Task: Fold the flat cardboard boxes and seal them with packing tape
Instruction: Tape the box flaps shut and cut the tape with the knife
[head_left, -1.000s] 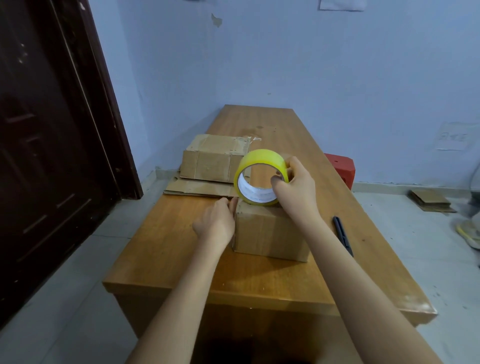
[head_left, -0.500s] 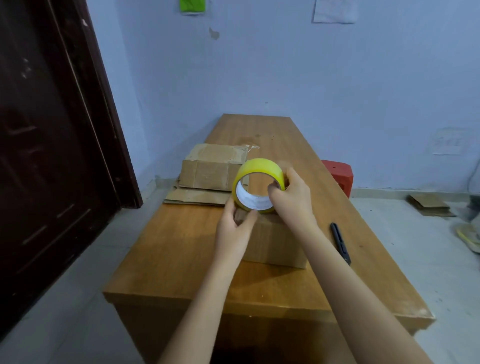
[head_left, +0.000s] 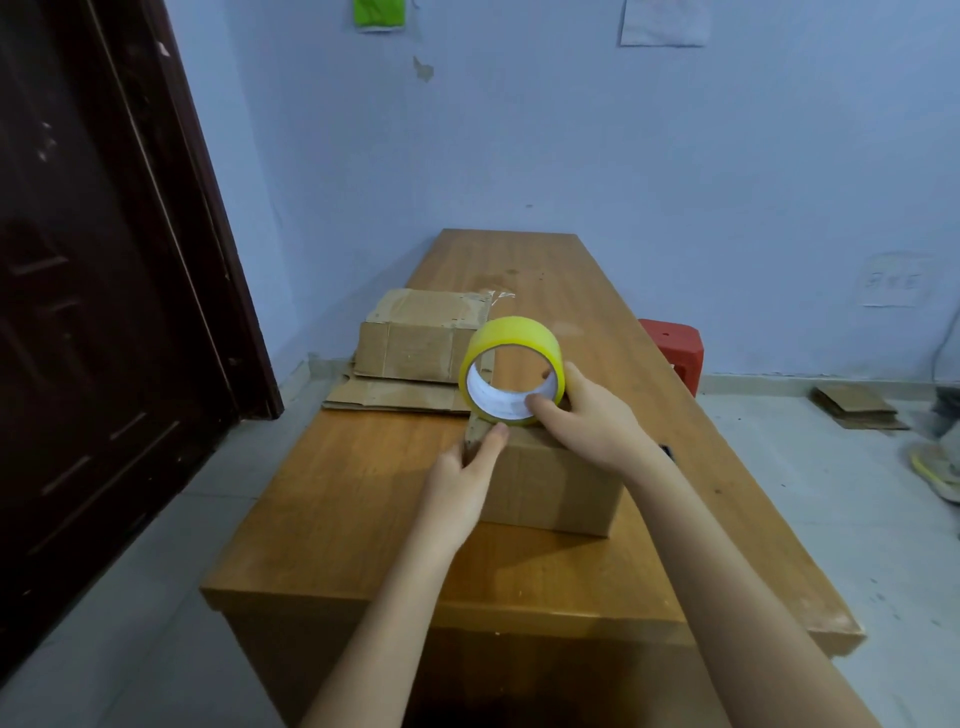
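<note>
The right hand (head_left: 592, 421) gripped a yellow tape roll (head_left: 511, 370) atop the brown cardboard box (head_left: 550, 478) (likely to start sealing), while left hand (head_left: 467, 483) fingers pinned the tape end.

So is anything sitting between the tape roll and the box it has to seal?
Nothing visible. The right hand holds the tape roll right at the top of the near box, and the left hand presses a strip onto the box's left corner.
</note>
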